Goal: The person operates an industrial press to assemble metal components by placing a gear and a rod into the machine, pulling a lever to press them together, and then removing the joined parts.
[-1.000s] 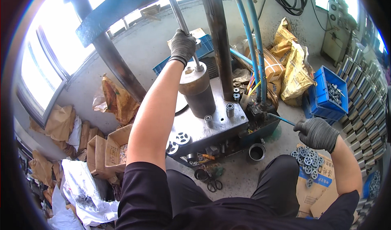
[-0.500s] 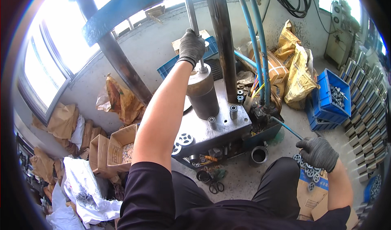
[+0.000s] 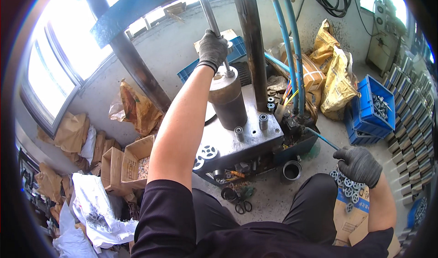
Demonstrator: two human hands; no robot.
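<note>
Above the metal table [image 3: 255, 144], the left hand [image 3: 213, 48] is wrapped around a steel rod [image 3: 208, 13] standing over a dark cylinder [image 3: 230, 107]; the right hand [image 3: 359, 165] is curled around a blue lever's [image 3: 323, 138] end. A thick post [image 3: 252, 48] rises close behind the cylinder, small metal sleeves [image 3: 263, 122] stand in front, and spoked wheels [image 3: 349, 189] lie below the right hand.

Dark column [image 3: 253, 48] is blocking the way right of left hand [image 3: 213, 49]; bare counter [image 3: 223, 144] is lying open between pale wheel [image 3: 208, 152] and nearest short cylinder [image 3: 239, 134].
</note>
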